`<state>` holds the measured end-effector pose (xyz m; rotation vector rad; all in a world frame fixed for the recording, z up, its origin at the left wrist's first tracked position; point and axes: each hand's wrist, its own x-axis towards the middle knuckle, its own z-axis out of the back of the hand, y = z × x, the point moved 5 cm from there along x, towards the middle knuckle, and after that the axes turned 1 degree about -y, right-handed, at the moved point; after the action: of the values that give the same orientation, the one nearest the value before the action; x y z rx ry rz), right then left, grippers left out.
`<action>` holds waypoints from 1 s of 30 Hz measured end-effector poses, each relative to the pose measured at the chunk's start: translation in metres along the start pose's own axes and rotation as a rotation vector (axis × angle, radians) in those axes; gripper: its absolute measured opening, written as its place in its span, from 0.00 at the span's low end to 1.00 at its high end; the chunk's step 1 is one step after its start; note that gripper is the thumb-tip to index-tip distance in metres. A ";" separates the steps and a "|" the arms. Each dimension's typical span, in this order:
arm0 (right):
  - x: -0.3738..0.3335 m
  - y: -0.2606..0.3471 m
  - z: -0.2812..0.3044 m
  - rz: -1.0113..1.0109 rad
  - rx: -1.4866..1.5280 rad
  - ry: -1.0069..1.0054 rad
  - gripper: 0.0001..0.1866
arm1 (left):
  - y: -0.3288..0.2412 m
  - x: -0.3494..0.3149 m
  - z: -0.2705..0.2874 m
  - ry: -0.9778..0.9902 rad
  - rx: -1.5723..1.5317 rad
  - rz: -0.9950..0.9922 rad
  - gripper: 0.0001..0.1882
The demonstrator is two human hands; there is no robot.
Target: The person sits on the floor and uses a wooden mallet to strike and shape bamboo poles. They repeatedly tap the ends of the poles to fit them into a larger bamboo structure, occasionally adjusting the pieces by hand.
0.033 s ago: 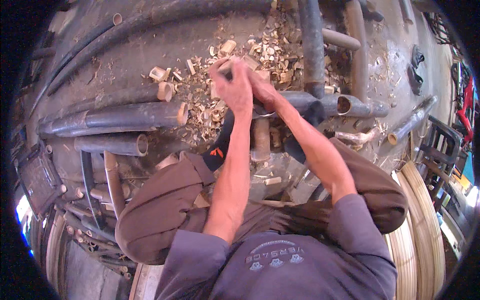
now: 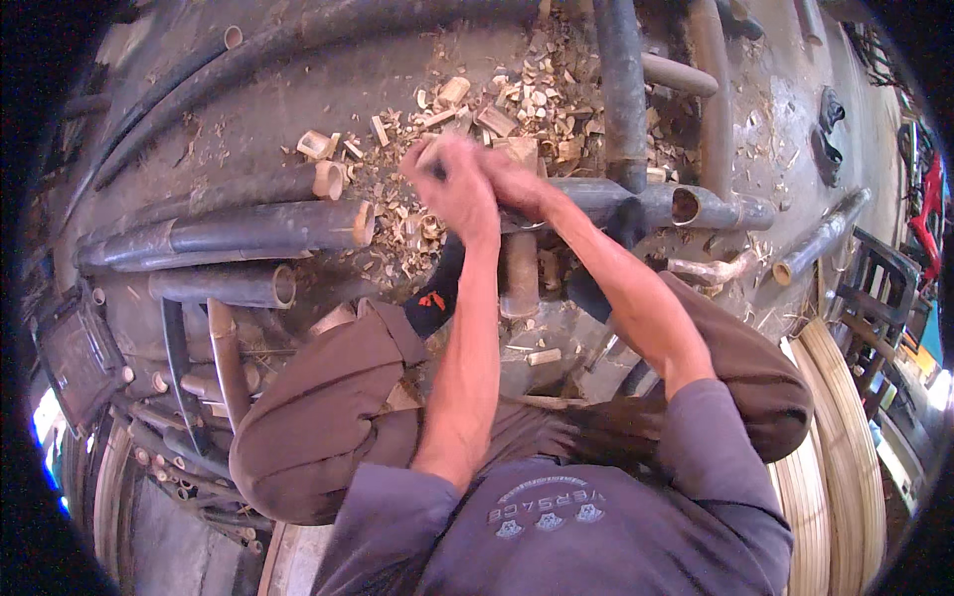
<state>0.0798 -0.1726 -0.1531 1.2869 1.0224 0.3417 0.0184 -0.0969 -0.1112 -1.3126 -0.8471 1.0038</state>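
Both hands, left hand (image 2: 452, 184) and right hand (image 2: 517, 184), were clenched together (blurred) on a small tool over a dark pipe (image 2: 586, 199), just as in the earlier frame; nothing had shifted. 3 cut pipes (image 2: 258, 228) lay left, beside wood chips (image 2: 497, 109).

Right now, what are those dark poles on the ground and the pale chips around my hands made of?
The dark poles look like bamboo with a blackened, dull skin: the cut ends show hollow, pale tan rings. The pale chips look like raw cut bamboo or wood, unfinished and light tan; too small to tell which.
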 end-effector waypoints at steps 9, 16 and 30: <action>-0.024 0.039 0.040 0.211 0.086 -0.673 0.27 | 0.000 0.020 -0.082 0.489 -0.230 0.190 0.12; -0.096 -0.029 0.071 0.407 0.388 -1.442 0.29 | 0.000 -0.084 -0.156 1.488 -0.114 0.244 0.16; -0.103 0.124 0.065 0.461 0.030 -0.868 0.33 | -0.146 -0.010 -0.023 0.888 0.419 0.071 0.35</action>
<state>0.1130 -0.2497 -0.0009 1.4850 -0.0063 0.0823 0.0510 -0.1126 0.0320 -1.2415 0.0863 0.5060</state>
